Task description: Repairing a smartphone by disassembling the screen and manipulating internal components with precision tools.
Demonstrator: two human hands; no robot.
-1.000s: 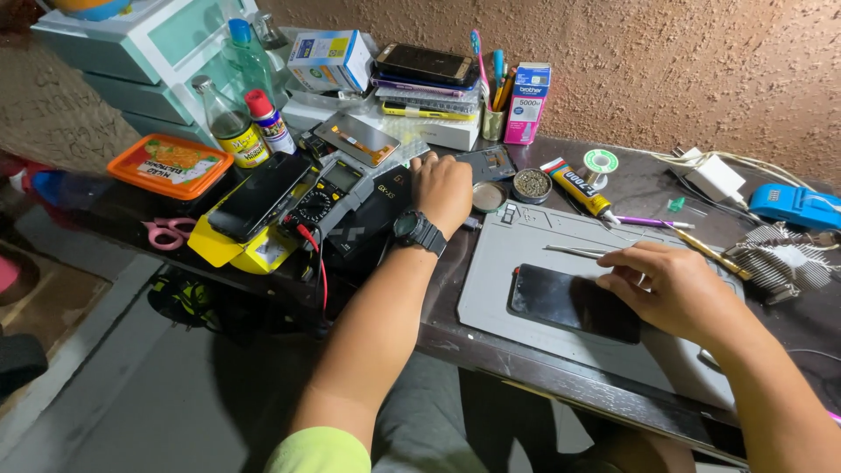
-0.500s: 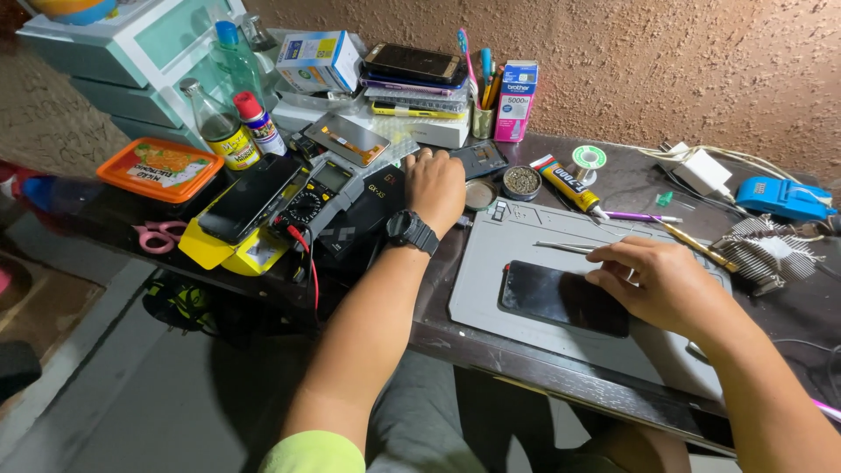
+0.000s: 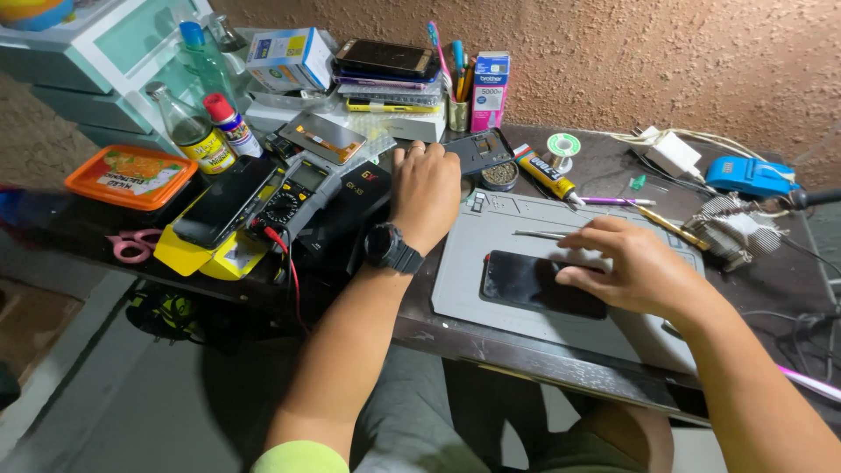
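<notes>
Left hand: the left hand (image 3: 427, 191) lies palm down, fingers loosely spread and gripping nothing, its fingertips (image 3: 412, 154) on the near edge of a dark phone frame (image 3: 480, 150) at the back of the desk; a black wristwatch (image 3: 392, 250) sits on the wrist.
Right hand: the right hand (image 3: 632, 267) is half curled, thumb and fingertips resting on the right end of a black phone (image 3: 534, 283); it presses rather than clasps, and I cannot tell whether it has any hold under the edge.
Phone: lies flat, screen dark, in the near middle of a grey work mat (image 3: 491, 229), its long side parallel to the mat's near edge.
Tweezers: metal tweezers (image 3: 545, 235) lie on the mat just behind the phone, apart from it, tips towards the right hand.
Open room on mat: bare grey strip to the left of the phone and along the back row of small trays.
Left of the hands: a black box (image 3: 350, 210) touches the left forearm; beside it a multimeter (image 3: 293, 197) with a red lead, and another phone (image 3: 223, 201) on a yellow block.
Back edge: glue tube (image 3: 545, 172), solder reel (image 3: 563, 144), pen cup (image 3: 458, 105), stacked phones (image 3: 384, 60), all crowded against the wall.
Right edge: white charger (image 3: 673, 154), blue tool (image 3: 750, 175), tangled wire.
Front edge: the desk rim (image 3: 526, 355) runs just below the mat; the person's knees are under it.
Far left: orange tub (image 3: 131, 175), pink scissors (image 3: 131, 247), bottles (image 3: 193, 136).
</notes>
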